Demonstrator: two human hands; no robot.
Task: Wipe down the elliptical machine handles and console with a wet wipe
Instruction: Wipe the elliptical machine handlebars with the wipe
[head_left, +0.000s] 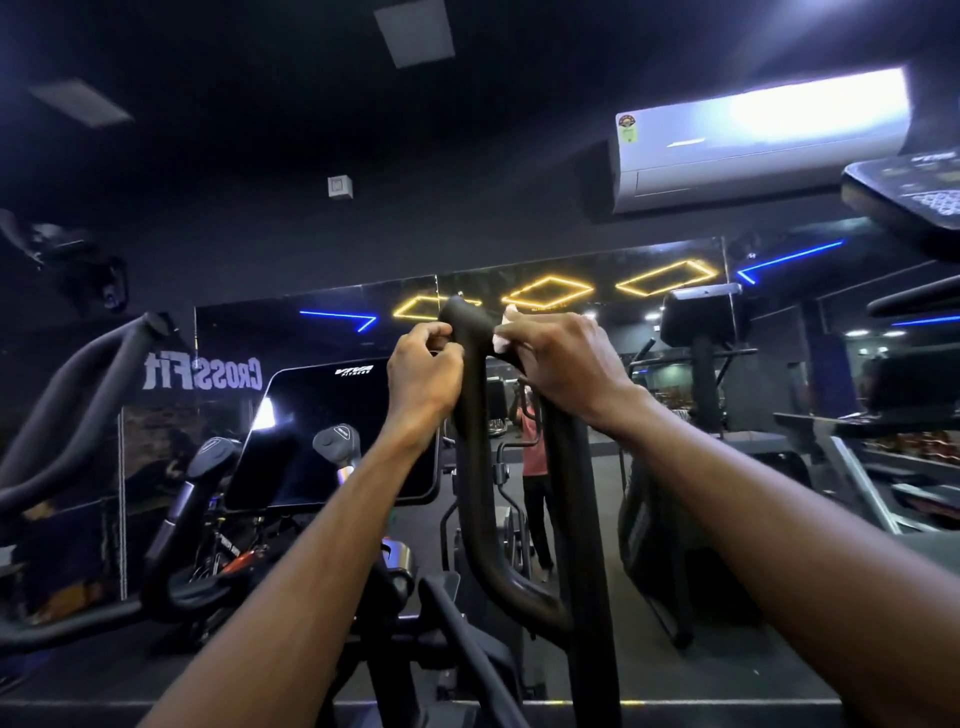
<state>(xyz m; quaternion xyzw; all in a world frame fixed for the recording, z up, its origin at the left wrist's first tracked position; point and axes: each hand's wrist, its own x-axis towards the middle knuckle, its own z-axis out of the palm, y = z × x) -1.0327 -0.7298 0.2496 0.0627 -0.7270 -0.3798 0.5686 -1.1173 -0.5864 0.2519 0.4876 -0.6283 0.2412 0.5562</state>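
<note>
I had both hands up at the top end of the black handle (470, 395), the tall moving bar of the elliptical, w/ the mirror wall (311, 332) right behind it. My right hand (558, 364) was curled round the bar's upper right side and pinching the wet wipe (503, 340) against it; only a small white scrap of wipe showed at the fingertips, plus a bit poking up above the knuckles. My left hand (423, 371) was curled in on the left side of the same bar near its tip, fingers bent tight; looked like it was gripping the bar to steady it, but whether it also held a corner of the wipe I couldn't tell.

Step in hand, as I judged it: wiping the handle grip at its top, i.e. early-to-mid task. The lower run of that bar, the other handle (78, 395) off to the left, and the console (337, 431), a dark glossy screen sitting below-left of my hands, all looked like work to come, tho nothing in view proved what had been cleaned.

Next move prob. called for keeping the wipe wrapped round the bar and sliding down its length w/ firm pressure, left hand bracing so the bar didn't swing.

Containers: none seen. No wipe pack, tub or bin in view, so where a fresh wipe would come from, can't say.
</note>
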